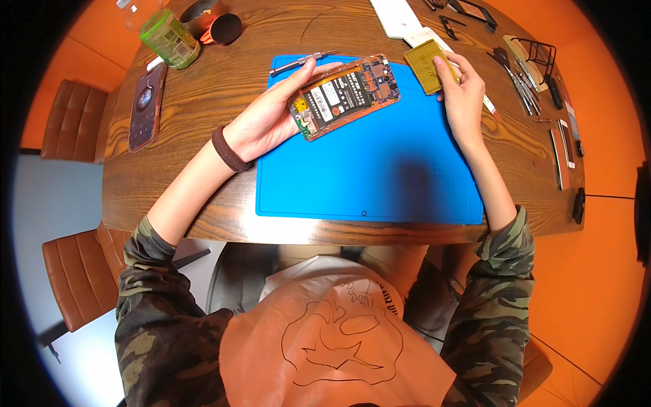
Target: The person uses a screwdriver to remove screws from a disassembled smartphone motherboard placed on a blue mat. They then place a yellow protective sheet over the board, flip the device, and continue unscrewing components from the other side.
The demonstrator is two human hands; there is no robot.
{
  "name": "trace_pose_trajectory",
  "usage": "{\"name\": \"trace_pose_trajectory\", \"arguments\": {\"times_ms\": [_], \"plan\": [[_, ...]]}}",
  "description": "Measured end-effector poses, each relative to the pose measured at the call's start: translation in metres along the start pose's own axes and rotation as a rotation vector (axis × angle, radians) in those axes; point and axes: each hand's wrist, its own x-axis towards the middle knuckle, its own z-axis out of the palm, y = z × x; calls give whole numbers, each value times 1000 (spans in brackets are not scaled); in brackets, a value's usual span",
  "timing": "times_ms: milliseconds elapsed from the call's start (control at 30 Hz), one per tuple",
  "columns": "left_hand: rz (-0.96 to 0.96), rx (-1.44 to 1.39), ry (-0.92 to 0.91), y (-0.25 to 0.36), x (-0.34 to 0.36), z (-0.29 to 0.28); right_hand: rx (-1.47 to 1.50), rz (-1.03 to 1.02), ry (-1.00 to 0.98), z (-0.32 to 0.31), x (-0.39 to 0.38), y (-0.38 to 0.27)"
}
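My left hand (274, 108) is closed around the lower end of an opened smartphone (369, 107), tilted above the blue work mat (325, 183). Its black battery (352, 95) with a white label, the circuit board and a copper-coloured frame lie exposed. Behind that hand, a metal screwdriver (288, 66) lies at the mat's far left edge. My right hand (464, 91) pinches a flat, yellow-olive square pad (426, 66) near the mat's far right corner, apart from the phone. The fingers behind the pad are partly hidden.
At the left lies another phone (147, 105), near a green-labelled jar (168, 39) and a dark cup (224, 29). Several tweezers and slim tools (525, 91) lie on the right, beside a wire stand (536, 54) and phone parts (563, 152). A white strip (397, 19) extends at the back.
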Motion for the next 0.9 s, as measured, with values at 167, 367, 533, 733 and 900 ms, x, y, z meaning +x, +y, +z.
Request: {"name": "trace_pose_trajectory", "arguments": {"times_ms": [167,367,533,733,900], "plan": [[-5,-106,-31,0,2,-4,-142,-209,21,-2,3,11],[2,-101,-57,0,1,-5,-375,-255,46,-8,8,9],[-1,-84,-9,0,1,-4,-546,-260,-40,-15,14,17],[6,-91,-9,-1,0,-3,-583,-355,-130,-10,9,19],[9,-81,-15,0,0,-2,-605,-380,-188,-3,-2,12]]}}
